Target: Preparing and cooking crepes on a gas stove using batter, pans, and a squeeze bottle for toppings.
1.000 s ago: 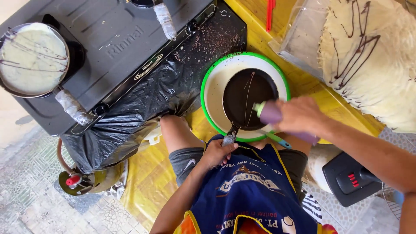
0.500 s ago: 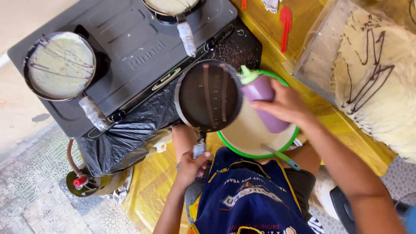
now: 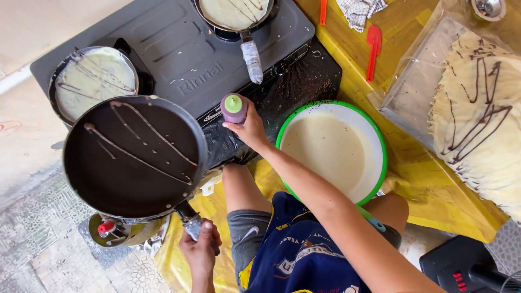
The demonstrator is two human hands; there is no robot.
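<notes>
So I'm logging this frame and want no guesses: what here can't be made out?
Head view only:
- Left hand: its fingers wrap the dark pan handle, hiding the handle's end.
- Squeeze bottle: the right hand covers its lower body, so its fill level is unseen.
- Rear pan: cut off by the top edge.
- Stacked crepes: run off the right edge; count unclear.
- Gas cylinder valve: mostly hidden under the dark pan.

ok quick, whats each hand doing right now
Left hand: closed around the handle of the dark pan, which has thin chocolate-coloured lines across it.
Right hand: closed on the purple squeeze bottle with a green cap.
</notes>
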